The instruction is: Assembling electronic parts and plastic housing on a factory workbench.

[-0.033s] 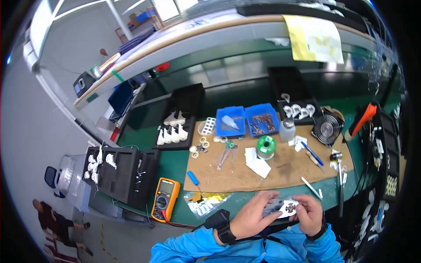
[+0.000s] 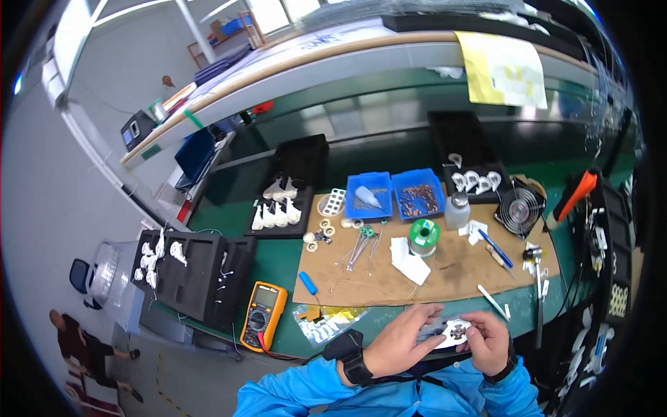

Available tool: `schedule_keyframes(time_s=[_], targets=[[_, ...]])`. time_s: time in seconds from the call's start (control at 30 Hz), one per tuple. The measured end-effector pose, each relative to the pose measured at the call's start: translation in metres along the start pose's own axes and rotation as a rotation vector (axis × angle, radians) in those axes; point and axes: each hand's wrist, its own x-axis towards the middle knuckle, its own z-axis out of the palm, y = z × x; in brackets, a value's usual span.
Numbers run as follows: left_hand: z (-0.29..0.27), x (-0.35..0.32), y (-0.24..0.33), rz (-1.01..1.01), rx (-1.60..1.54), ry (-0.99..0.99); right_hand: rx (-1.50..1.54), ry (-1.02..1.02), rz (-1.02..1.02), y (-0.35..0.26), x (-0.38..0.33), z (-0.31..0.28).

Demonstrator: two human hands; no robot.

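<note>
Both my hands meet at the front edge of a green workbench (image 2: 274,260). My left hand (image 2: 403,340), with a black wristband, and my right hand (image 2: 490,340) together hold a small white round part (image 2: 456,332) with a dark centre. Just ahead of them a brown board (image 2: 451,267) lies on the bench. On it are a green solder spool (image 2: 423,235), tweezers (image 2: 361,243) and folded white paper (image 2: 408,260).
Two blue bins (image 2: 392,194) sit behind the board. Black foam trays (image 2: 281,205) with white parts stand to the left, an orange multimeter (image 2: 262,316) at the front left, a small fan (image 2: 520,205) and a white bottle (image 2: 457,210) to the right. A person (image 2: 80,347) stands on the floor at far left.
</note>
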Motion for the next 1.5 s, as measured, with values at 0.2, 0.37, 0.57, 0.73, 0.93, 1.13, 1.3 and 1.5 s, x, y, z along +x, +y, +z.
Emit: schedule_keyframes(time_s=[0.2, 0.37, 0.57, 0.73, 0.93, 1.13, 1.3, 1.5], targets=[[-0.014, 0.008, -0.018, -0.140, -0.130, -0.144, -0.263, -0.056, -0.193, -0.010, 0.018, 0.008], [-0.004, -0.008, -0.036, -0.243, -0.460, 0.250, -0.298, -0.220, -0.170, -0.012, 0.045, 0.032], [0.007, -0.022, -0.032, -0.122, -0.347, 0.288, -0.513, -0.373, -0.203, -0.037, 0.072, 0.033], [-0.010, -0.062, -0.050, -0.091, -0.063, 0.340, -0.872, -0.197, -0.255, -0.093, 0.171, -0.005], [-0.025, -0.103, -0.089, -0.033, 0.404, 0.498, -1.493, 0.188, -0.071, -0.121, 0.335, -0.072], [-0.028, -0.089, -0.086, 0.029, 0.471, 0.490, -1.485, 0.424, 0.122, -0.034, 0.451, -0.109], [-0.033, -0.085, -0.088, -0.006, 0.473, 0.486, -1.500, 0.271, 0.339, -0.004, 0.507, -0.104], [-0.035, -0.081, -0.094, 0.000, 0.452, 0.499, -1.583, 0.102, 0.551, 0.013, 0.526, -0.106]])
